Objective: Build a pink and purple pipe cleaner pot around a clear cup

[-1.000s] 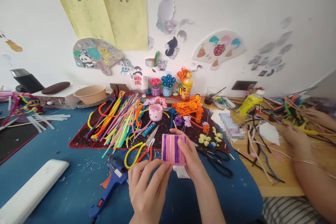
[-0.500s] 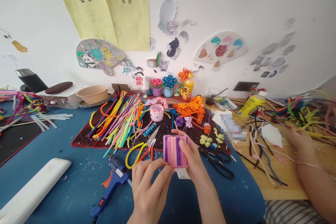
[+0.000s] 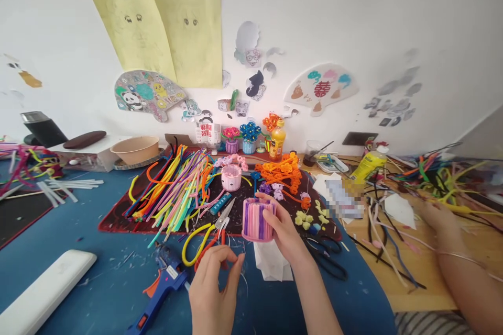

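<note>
My right hand [image 3: 283, 225] is wrapped round a small pot [image 3: 257, 222] striped in pink and purple fuzzy pipe cleaners, held upright above the mat's front edge. Apart from it, lower left, my left hand [image 3: 216, 285] has thumb and index finger pinched together. A thin clear strand shows by the thumb tip; whether the fingers hold it is unclear. Below the pot lies a white tissue [image 3: 273, 261]. Left of my left hand is a blue glue gun [image 3: 167, 282]. Yellow-handled scissors [image 3: 200, 238] and orange-handled pliers [image 3: 210, 248] lie just beyond that hand.
A pile of coloured pipe cleaners [image 3: 181, 188] covers the dark mat's left side. Behind the pot stand a pink cup with eyes [image 3: 231, 178] and an orange drink bottle [image 3: 277, 140]. Black scissors [image 3: 324, 256] lie at right. Another person's hand [image 3: 436, 217] reaches in from the right.
My left hand has come away from the pot's base, down and to the left, and now pinches apart from it. The pot, still in my right hand, has turned slightly. The view has tilted up.
</note>
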Tool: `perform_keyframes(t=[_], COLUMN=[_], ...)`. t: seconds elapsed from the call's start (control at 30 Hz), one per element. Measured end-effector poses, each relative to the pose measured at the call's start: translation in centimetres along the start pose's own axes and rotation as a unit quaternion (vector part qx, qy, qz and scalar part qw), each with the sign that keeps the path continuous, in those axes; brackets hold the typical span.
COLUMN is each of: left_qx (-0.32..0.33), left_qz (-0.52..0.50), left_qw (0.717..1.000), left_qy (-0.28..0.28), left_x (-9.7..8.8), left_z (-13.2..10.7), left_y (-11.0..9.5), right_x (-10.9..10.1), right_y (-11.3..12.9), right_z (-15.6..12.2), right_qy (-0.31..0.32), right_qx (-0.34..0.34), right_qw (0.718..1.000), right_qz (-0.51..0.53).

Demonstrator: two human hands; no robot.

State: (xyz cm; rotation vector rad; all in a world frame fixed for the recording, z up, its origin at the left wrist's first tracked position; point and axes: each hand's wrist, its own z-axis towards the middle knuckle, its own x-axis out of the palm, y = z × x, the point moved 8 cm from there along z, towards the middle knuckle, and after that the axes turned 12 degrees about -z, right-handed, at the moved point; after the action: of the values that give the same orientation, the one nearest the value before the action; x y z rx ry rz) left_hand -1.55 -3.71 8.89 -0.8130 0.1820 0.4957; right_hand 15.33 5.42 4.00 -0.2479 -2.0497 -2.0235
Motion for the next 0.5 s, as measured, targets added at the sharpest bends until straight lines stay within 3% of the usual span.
perform_keyframes(t=[0.23,0.4,0.5], left_qx=[-0.037,-0.056,-0.091], left_qz=[0.005,0.038,0.049], left_qw=[0.999,0.998,0.995], left_qy=[0.038,0.016,0.013], left_x=[1.7,2.3,3.7], left_z=[0.0,1.4,2.1], left_y=[3.0,4.6,5.1], right_x=[-0.4,-0.3,-0.1], right_y=[-0.2,-0.7,-1.0], right_z=[3.4,4.8,5.0], right_qy=[0.053,0.074,0.074], right_qx=[0.008,0.009,0.01], right_qw=[0.998,0.997,0.996], right_qz=[0.024,0.036,0.041])
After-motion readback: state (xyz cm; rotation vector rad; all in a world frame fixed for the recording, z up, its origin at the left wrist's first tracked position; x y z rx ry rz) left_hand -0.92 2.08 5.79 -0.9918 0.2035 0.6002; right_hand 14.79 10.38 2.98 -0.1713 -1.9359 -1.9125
